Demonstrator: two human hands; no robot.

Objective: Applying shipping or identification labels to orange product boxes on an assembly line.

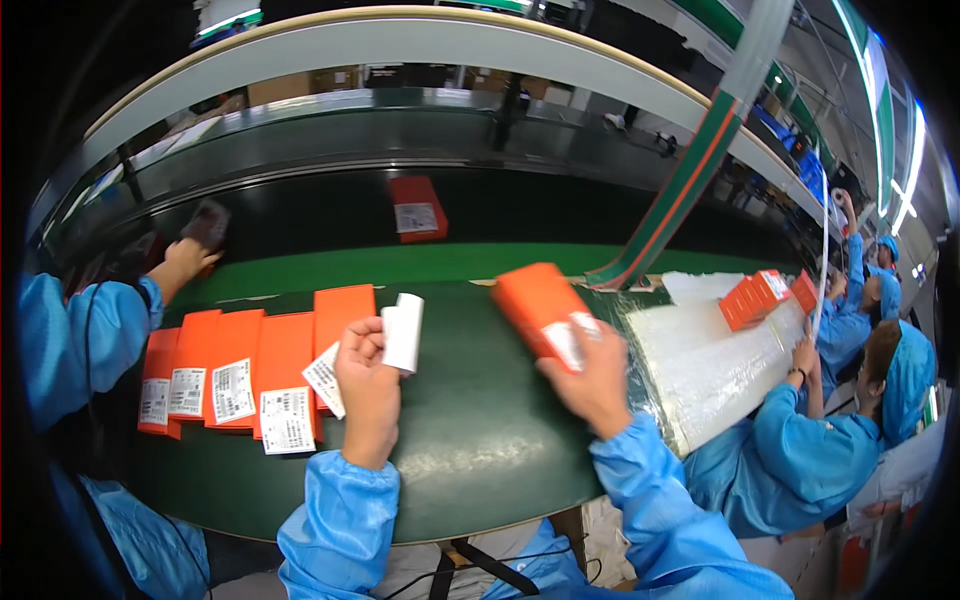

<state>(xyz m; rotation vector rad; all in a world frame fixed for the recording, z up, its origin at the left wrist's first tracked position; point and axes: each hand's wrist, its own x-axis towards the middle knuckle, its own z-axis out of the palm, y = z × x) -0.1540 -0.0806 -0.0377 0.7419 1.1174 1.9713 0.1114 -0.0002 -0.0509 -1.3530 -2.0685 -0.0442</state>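
My left hand (368, 395) is closed on a curled white piece of paper (403, 332), pinched between thumb and fingers. Beside it on the left, several flat orange boxes (284, 350) lie in an overlapping row, with white printed labels at their near ends. The label (325, 378) closest to my left hand sits at a slant. My right hand (592, 382) grips the near end of another orange box (538, 298), which is tilted above the dark green worktable (470, 420). Its white label is partly covered by my fingers, and the hand is slightly blurred.
An orange box (418, 208) lies on the dark conveyor belt (560, 215) beyond the table. At left, a co-worker's hand (185, 262) holds a dark box over it. A green post (680, 190) rises at right, near a plastic-covered surface (700, 370), more orange boxes (752, 298) and seated co-workers.
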